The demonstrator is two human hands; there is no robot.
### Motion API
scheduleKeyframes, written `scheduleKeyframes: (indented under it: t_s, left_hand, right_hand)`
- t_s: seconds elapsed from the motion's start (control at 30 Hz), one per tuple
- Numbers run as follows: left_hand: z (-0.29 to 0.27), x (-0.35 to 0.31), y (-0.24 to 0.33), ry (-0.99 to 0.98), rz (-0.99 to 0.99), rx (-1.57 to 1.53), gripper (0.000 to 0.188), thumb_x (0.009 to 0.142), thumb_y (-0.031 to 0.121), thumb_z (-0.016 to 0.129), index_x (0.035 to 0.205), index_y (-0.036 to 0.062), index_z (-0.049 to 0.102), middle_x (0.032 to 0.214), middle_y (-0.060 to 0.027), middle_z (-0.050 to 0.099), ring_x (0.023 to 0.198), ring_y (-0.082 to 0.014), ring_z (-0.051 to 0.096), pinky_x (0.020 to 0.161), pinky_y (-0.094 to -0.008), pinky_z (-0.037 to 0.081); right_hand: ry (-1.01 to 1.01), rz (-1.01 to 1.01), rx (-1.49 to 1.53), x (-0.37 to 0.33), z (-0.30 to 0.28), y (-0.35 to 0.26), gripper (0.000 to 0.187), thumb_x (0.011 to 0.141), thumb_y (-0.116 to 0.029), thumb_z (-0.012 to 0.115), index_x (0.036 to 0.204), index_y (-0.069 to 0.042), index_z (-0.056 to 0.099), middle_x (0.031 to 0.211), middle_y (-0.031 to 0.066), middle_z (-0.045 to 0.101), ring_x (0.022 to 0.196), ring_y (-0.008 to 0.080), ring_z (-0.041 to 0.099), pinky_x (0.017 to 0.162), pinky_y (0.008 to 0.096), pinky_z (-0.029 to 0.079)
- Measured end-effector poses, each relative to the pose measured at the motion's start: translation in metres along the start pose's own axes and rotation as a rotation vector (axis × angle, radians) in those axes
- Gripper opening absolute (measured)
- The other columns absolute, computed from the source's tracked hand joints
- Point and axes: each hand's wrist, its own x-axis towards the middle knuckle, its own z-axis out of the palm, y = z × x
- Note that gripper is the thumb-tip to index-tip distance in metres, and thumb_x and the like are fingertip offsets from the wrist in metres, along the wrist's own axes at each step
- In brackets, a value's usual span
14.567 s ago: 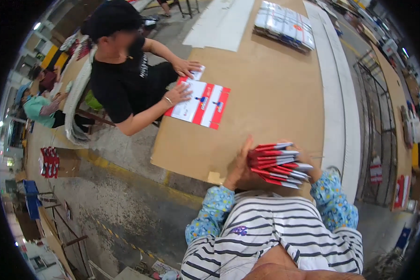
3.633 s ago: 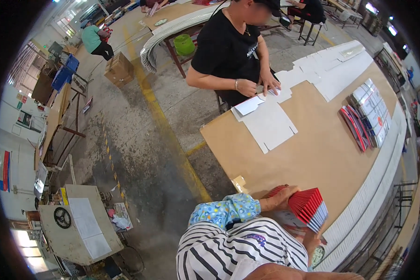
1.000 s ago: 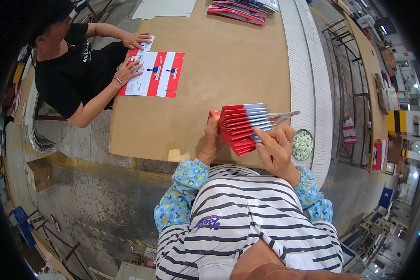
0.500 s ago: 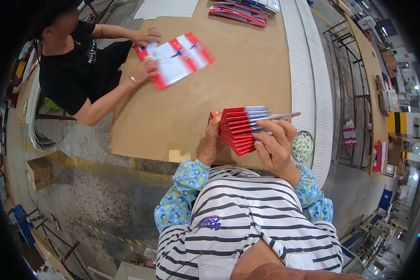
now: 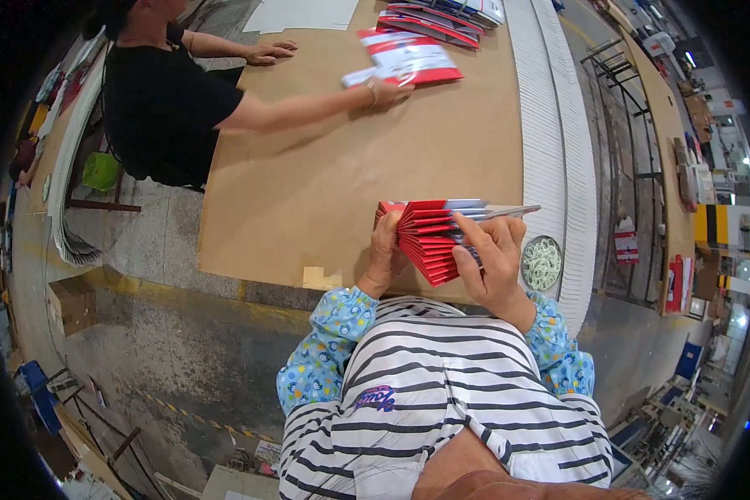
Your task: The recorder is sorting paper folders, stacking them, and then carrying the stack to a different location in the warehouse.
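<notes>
A thick stack of red, white and grey folded printed sleeves (image 5: 425, 242) is fanned out in front of me, over the near edge of the table. My left hand (image 5: 383, 254) is closed round its left end, where the red folds bunch together. My right hand (image 5: 500, 258) grips the other side, its thumb and forefinger on the fanned edges. Its remaining fingers curl by the longer grey edge that sticks out to the right. What lies under the stack is hidden by my hands.
A brown-covered table (image 5: 308, 192) spreads ahead. Across it a co-worker (image 5: 167, 100) reaches over a red-and-white packet (image 5: 412, 58). More packets (image 5: 442, 21) are piled at the far end. A dish of pale green rings (image 5: 542, 262) sits right, beside long rows of white sheets (image 5: 550, 150).
The co-worker's packet has moved right and away, toward the far pile, with one hand reaching after it. In my hands, the fan has shifted slightly and fewer upper folds stand apart.
</notes>
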Motion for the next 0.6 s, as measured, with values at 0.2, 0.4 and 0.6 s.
scheduleKeyframes:
  t_s: [0.2, 0.4, 0.6]
  left_hand:
    - [-0.003, 0.01, 0.026, -0.02, 0.26, 0.199, 0.04, 0.071, 0.011, 0.073, 0.106, 0.0071, 0.055, 0.096, -0.0132, 0.06, 0.09, -0.0355, 0.059, 0.078, -0.0418, 0.047]
    - [-0.006, -0.001, 0.002, -0.067, -0.042, 0.064, 0.045, 0.071, 0.014, 0.074, 0.111, 0.0073, 0.054, 0.102, -0.0138, 0.062, 0.095, -0.0349, 0.06, 0.081, -0.0415, 0.048]
    - [-0.009, 0.004, 0.026, -0.024, 0.297, 0.266, 0.049, 0.073, 0.015, 0.074, 0.117, 0.0053, 0.054, 0.107, -0.0161, 0.064, 0.098, -0.0358, 0.062, 0.084, -0.0409, 0.05]
  right_hand:
    - [0.033, -0.048, -0.045, 0.003, 0.001, 0.002, 0.025, 0.078, -0.014, 0.069, 0.101, -0.004, 0.067, 0.079, 0.0055, 0.055, 0.079, 0.0235, 0.046, 0.076, 0.0378, 0.033]
    - [-0.07, -0.021, 0.114, 0.014, -0.003, 0.002, 0.031, 0.083, -0.016, 0.066, 0.111, -0.003, 0.063, 0.083, 0.0105, 0.06, 0.081, 0.0306, 0.055, 0.075, 0.0407, 0.042]
    - [-0.444, 0.371, 0.335, 0.038, -0.014, 0.03, 0.041, 0.096, -0.014, 0.052, 0.134, -0.003, 0.044, 0.087, 0.0121, 0.066, 0.07, 0.0189, 0.061, 0.06, 0.0291, 0.048]
